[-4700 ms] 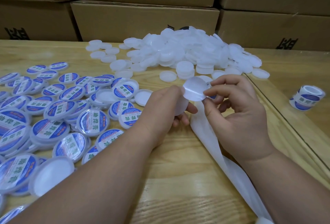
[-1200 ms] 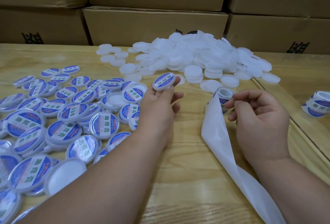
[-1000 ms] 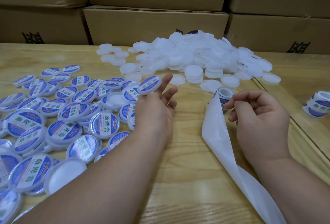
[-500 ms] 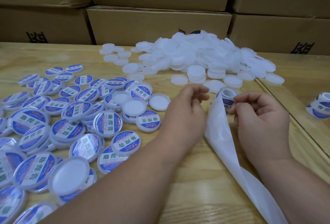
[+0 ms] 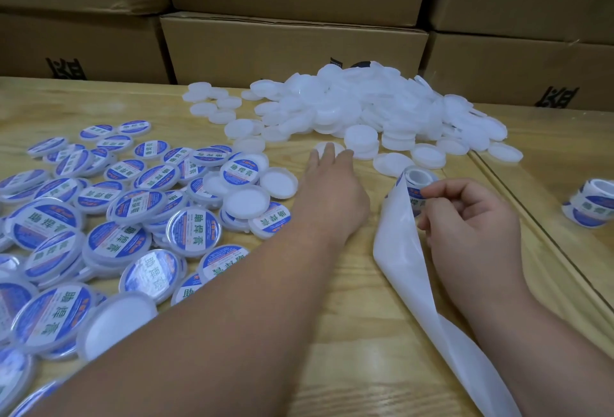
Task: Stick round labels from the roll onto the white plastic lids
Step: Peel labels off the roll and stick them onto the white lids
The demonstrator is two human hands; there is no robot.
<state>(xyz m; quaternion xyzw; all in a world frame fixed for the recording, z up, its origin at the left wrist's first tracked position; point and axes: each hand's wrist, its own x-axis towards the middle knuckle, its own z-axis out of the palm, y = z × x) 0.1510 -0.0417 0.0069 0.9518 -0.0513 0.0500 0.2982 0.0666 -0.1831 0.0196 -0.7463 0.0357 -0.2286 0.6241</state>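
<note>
My left hand [image 5: 332, 197] is stretched forward, its straight fingertips resting on a single blank white lid [image 5: 319, 148] at the near edge of the big pile of white lids [image 5: 365, 107]. My right hand [image 5: 471, 227] pinches the edge of a blue label on the small label roll [image 5: 420, 177], which lies on the table. A long white backing strip [image 5: 402, 250] curls from the roll down towards me. Several labelled lids [image 5: 133, 200] with blue stickers are spread on the left.
A second label roll [image 5: 591, 203] sits at the far right, beyond a seam in the table [image 5: 531, 217]. Stacked cardboard boxes [image 5: 292, 47] wall off the back edge. Bare wood shows between my forearms.
My left hand dropped the labelled lid among the finished ones, then swung right and forward onto a blank lid. My right hand has stayed at the roll.
</note>
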